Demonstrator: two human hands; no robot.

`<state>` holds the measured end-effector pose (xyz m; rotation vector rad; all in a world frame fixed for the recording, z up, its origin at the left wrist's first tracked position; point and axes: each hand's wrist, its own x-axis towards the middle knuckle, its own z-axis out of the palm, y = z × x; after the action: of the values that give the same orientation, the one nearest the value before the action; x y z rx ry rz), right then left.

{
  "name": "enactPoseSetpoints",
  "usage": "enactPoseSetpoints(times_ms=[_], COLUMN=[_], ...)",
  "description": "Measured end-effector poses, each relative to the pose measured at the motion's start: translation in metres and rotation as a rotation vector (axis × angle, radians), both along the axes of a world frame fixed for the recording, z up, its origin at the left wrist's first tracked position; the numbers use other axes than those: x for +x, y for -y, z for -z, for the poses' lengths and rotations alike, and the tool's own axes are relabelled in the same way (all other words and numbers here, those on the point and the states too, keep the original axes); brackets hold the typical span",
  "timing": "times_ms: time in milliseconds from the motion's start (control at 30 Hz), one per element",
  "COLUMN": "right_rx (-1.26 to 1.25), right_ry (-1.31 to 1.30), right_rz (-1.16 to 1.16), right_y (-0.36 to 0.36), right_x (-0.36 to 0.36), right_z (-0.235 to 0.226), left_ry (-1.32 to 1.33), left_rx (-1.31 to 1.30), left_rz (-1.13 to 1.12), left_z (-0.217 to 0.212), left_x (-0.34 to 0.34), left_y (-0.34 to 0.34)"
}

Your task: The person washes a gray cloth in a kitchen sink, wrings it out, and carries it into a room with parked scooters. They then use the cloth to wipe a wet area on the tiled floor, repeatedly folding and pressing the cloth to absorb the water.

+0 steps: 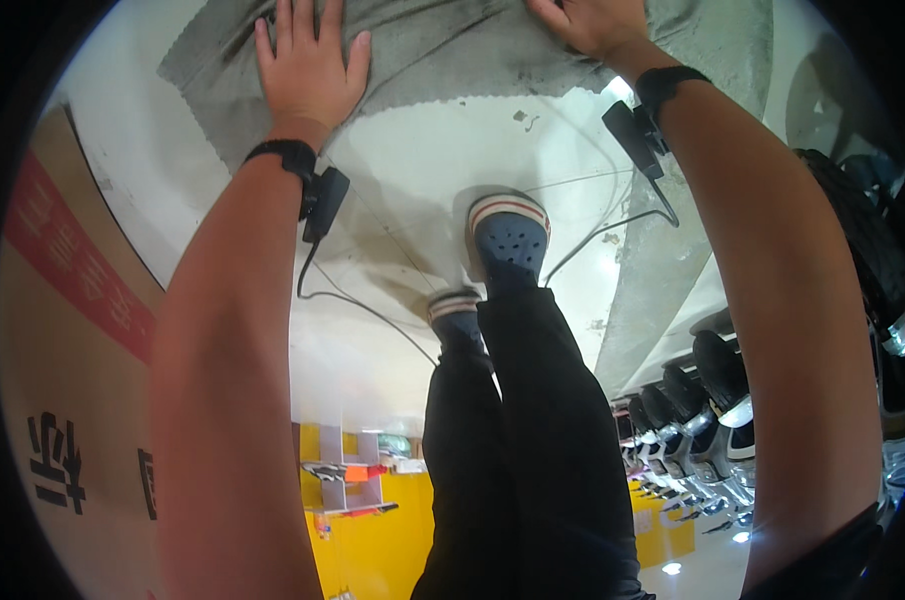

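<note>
A grey cloth [423, 55] with a zigzag-cut edge lies spread and wrinkled on the pale floor at the top of the view. My left hand [311, 80] rests flat on its left part, fingers stretched and spread, holding nothing. Farther right, my right hand [601, 22] is at the cloth's edge with its thumb out to the side. The upper frame edge cuts off most of its other fingers, and nothing shows in its grasp. Each wrist wears a black strap with a small black box, and a thin cable runs from each box.
My feet in blue clogs [511, 235] stand on the floor just below the cloth, between the cables. A large cardboard box [83, 350] fills the left side. Along the right stand rows of dark shoes [718, 370]. A shelf [353, 485] is against a yellow wall behind.
</note>
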<state>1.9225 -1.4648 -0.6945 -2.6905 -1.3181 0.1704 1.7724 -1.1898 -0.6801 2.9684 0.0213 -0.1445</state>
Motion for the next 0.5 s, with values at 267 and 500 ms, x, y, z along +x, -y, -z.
enactPoseSetpoints(times_ms=[267,500], right_rx=[0.028,0.097], right_ry=[0.008,0.206], right_rz=[0.016,0.145], right_y=[0.003,0.043], right_x=[-0.001,-0.038], right_z=[-0.001,0.019], left_ry=[0.082,0.304], left_rx=[-0.039,0.015], left_rz=[-0.007,0.061], left_z=[0.004,0.021], left_x=[-0.003,-0.005], left_y=[0.003,0.029])
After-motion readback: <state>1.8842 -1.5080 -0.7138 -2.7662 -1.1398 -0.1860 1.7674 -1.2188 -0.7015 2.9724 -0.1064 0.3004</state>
